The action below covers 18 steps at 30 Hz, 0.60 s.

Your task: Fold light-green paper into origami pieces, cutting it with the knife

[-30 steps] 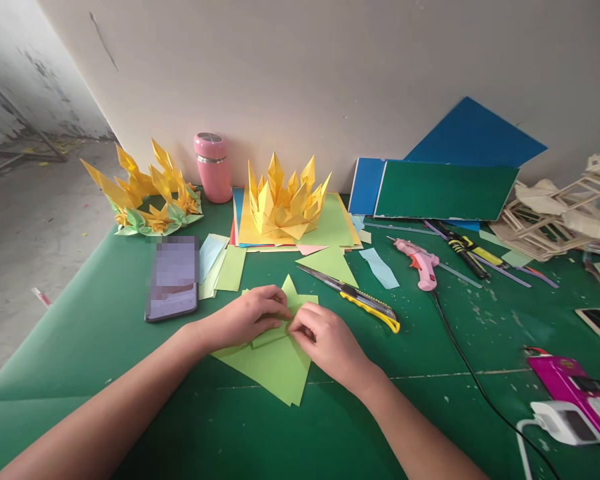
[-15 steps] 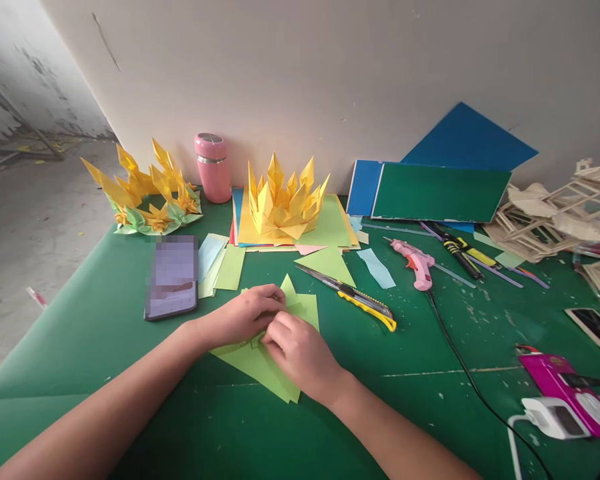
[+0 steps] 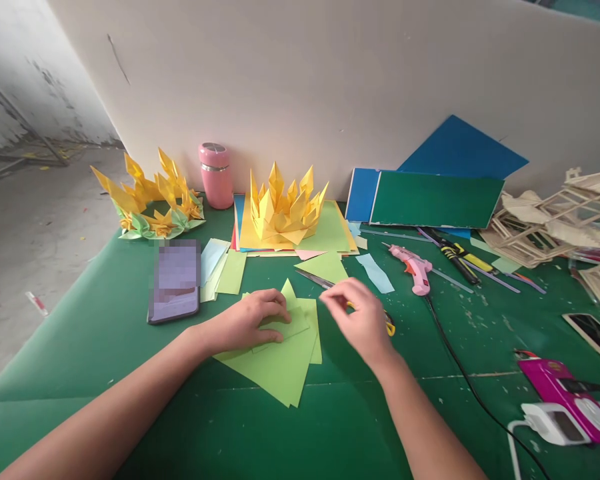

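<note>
Two hands (image 3: 260, 319) over green sheets (image 3: 281, 373) and a knife (image 3: 315, 279) on a green table (image 3: 230, 440).
The left hand rests on the sheets, thumb parted from its bent fingers; the right hand (image 3: 359, 317) is over the knife, thumb and forefinger tips close together, pinching what I cannot tell. The sheets lie well in from the table's left edge; a yellow crown (image 3: 285, 217) stands near the back edge.
</note>
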Tool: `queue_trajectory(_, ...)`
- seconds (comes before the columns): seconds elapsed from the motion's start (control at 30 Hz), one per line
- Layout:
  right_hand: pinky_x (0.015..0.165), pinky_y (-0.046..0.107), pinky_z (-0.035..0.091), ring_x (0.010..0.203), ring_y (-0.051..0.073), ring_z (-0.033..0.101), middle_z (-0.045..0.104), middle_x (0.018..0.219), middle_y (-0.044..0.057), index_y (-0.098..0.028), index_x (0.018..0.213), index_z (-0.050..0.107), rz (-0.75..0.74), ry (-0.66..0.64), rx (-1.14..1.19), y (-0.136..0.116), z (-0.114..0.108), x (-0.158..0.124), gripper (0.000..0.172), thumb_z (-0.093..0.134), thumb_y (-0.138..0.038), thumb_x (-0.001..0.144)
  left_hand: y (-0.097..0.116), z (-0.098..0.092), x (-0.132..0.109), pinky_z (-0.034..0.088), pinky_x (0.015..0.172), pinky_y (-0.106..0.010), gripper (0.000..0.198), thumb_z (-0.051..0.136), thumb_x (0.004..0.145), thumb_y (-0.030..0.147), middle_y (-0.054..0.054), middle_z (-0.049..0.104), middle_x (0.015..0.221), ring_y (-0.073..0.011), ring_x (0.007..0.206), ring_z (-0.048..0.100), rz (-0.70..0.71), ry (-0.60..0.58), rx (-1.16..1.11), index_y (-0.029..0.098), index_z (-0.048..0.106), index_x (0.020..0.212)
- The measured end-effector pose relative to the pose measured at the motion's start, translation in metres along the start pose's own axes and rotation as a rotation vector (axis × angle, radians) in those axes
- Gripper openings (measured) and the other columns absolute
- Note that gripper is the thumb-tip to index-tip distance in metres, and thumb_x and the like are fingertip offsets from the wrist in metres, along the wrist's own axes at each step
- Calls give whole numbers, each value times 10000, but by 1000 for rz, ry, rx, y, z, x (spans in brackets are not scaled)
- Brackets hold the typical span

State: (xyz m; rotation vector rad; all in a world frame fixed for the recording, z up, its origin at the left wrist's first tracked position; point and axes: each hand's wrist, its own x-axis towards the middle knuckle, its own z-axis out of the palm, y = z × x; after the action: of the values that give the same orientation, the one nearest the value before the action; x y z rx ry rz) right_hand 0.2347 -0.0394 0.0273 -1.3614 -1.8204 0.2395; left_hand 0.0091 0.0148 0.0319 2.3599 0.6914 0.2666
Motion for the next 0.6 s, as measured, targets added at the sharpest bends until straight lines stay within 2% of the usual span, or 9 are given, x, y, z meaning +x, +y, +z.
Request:
queue_trajectory(0.03,648,306,459,713,187,568,622,767,34,-210,768,593,23,45,-101,12,-8,1,130,530,-179,877,0,0,-1,474,890,-325,212,675,809,211,-76,559,1100,-218,1002,589,-10,-10,12,182,653,1018)
queue_trajectory(0.1,711,360,467,824,246,587,653,873,70,-207,851,606,72,51,-264,33,-20,1,39,588,-241,843,0,0,-2,468,900,-334,207,655,829,216,-77,548,1117,-219,1016,578,-15,-24,28,190,640,1034)
queue_trajectory(0.2,710,366,476,862,268,603,662,913,76,-208,909,603,128,-51,-312,47,-24,-2,109,621,-274,823,1,0,-3,461,901,-332,200,629,849,208,-71,539,1114,-216,1019,564,13,-25,51,207,622,1048)
queue_trajectory(0.4,685,346,494,854,249,617,667,916,50,-242,922,609,178,-213,-238,41,-18,-1,87,603,-241,836,5,-4,-3,446,897,-344,167,598,869,204,-70,527,1074,-223,1022,524,88,-24,124,207,594,1036)
queue_trajectory(0.6,789,390,508,944,257,595,653,991,66,-236,973,627,176,-141,-142,38,-25,0,152,610,-200,826,9,-5,-2,447,864,-316,91,557,887,192,-65,506,1079,-198,976,539,105,-25,124,197,579,976)
